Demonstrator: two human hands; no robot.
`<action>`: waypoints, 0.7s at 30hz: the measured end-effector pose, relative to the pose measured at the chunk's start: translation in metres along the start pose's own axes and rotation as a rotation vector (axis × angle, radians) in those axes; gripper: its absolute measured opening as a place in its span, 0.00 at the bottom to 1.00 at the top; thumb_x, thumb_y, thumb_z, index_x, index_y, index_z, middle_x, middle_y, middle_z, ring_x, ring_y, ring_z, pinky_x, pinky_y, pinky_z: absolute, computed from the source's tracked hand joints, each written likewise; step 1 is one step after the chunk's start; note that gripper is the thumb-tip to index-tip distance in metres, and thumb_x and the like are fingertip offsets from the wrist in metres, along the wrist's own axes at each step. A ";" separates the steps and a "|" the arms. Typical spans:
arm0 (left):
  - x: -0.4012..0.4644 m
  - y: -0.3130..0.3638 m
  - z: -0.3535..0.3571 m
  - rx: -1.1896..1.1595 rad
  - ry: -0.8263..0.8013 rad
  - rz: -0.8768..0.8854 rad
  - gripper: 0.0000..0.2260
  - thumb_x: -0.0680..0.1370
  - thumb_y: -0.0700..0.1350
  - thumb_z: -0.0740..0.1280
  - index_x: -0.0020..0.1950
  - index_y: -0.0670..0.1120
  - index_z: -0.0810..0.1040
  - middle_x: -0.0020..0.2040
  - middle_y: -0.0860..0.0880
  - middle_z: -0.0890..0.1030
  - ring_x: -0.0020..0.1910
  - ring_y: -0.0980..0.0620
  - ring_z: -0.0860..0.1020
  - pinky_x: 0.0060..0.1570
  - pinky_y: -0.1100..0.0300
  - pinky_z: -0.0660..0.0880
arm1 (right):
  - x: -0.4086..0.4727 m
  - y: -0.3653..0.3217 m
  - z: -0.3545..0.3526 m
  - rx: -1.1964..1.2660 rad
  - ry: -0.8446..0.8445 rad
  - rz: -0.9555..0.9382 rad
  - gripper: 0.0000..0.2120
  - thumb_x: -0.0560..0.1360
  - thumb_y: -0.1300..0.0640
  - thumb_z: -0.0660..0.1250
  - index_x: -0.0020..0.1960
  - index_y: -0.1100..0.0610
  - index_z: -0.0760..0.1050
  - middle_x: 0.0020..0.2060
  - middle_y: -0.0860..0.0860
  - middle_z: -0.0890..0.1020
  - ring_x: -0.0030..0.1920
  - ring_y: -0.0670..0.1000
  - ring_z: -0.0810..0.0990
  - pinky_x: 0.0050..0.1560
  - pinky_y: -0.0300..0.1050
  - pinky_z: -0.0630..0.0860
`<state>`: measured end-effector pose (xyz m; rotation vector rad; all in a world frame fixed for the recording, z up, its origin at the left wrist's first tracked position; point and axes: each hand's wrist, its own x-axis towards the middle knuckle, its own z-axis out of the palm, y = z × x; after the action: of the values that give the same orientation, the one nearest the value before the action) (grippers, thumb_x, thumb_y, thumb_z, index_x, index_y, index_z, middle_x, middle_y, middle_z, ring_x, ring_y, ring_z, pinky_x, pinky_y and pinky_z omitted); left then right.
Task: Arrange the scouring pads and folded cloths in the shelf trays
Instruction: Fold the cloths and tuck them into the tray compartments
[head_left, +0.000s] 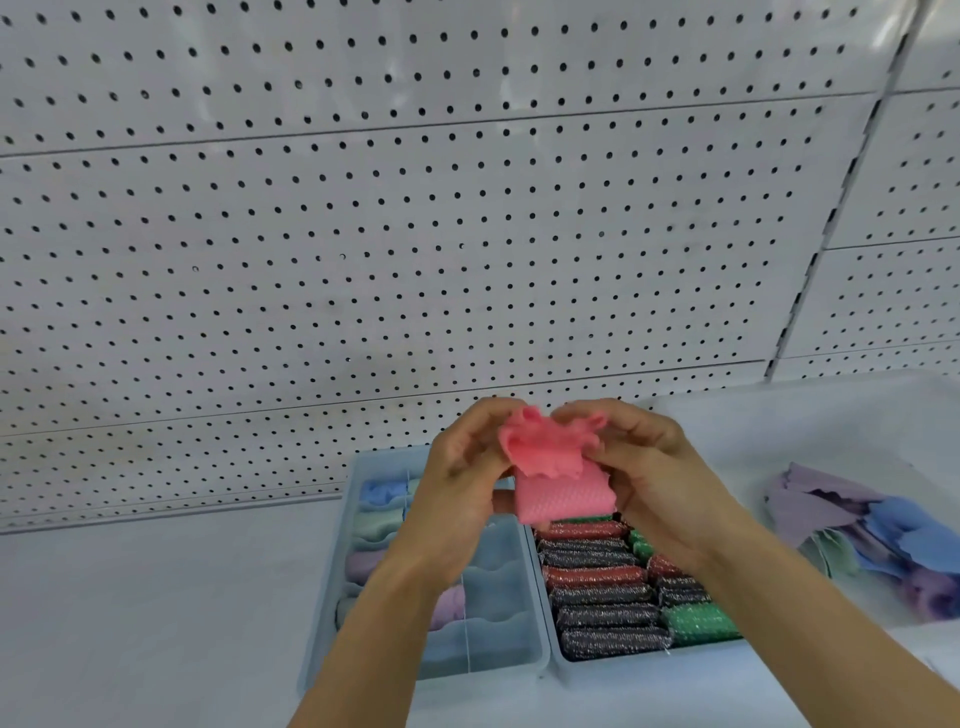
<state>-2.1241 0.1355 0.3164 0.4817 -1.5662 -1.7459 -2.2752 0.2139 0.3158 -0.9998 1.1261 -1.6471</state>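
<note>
Both hands hold a pink cloth (558, 475) up above the trays. My left hand (460, 478) grips its left side and my right hand (652, 467) pinches its right side; the cloth's top is bunched and its lower part hangs folded. Below them stands a pale blue divided tray (332, 587) with blue, green and purple folded cloths (374, 525) in its compartments. To its right, a second tray (618, 670) is packed with rows of glittery black, red and green scouring pads (605, 613).
A loose pile of purple, blue and green cloths (878, 535) lies on the white shelf (130, 623) at the right. A white pegboard wall (415, 208) rises behind the trays.
</note>
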 end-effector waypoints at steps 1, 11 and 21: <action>-0.001 0.000 -0.002 -0.022 -0.016 0.002 0.11 0.79 0.39 0.62 0.43 0.50 0.81 0.43 0.48 0.82 0.40 0.51 0.81 0.28 0.57 0.77 | 0.000 0.000 0.001 -0.023 -0.008 -0.025 0.12 0.71 0.67 0.64 0.42 0.54 0.84 0.42 0.55 0.84 0.43 0.53 0.81 0.40 0.45 0.77; -0.006 0.001 -0.013 -0.058 -0.004 -0.269 0.22 0.74 0.63 0.61 0.55 0.47 0.80 0.44 0.46 0.83 0.43 0.47 0.82 0.35 0.51 0.80 | 0.004 0.007 0.008 -0.326 0.026 -0.166 0.27 0.76 0.75 0.55 0.31 0.51 0.78 0.32 0.49 0.80 0.35 0.50 0.73 0.35 0.42 0.67; -0.008 -0.002 -0.031 0.193 0.161 -0.061 0.10 0.75 0.33 0.69 0.52 0.45 0.81 0.45 0.45 0.82 0.39 0.53 0.80 0.40 0.57 0.81 | 0.006 0.017 0.011 -0.090 -0.002 0.017 0.08 0.78 0.54 0.63 0.55 0.53 0.78 0.42 0.55 0.81 0.37 0.61 0.79 0.31 0.49 0.77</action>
<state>-2.0975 0.1203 0.3067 0.7533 -1.6257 -1.5653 -2.2633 0.2021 0.3031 -1.0459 1.2130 -1.5933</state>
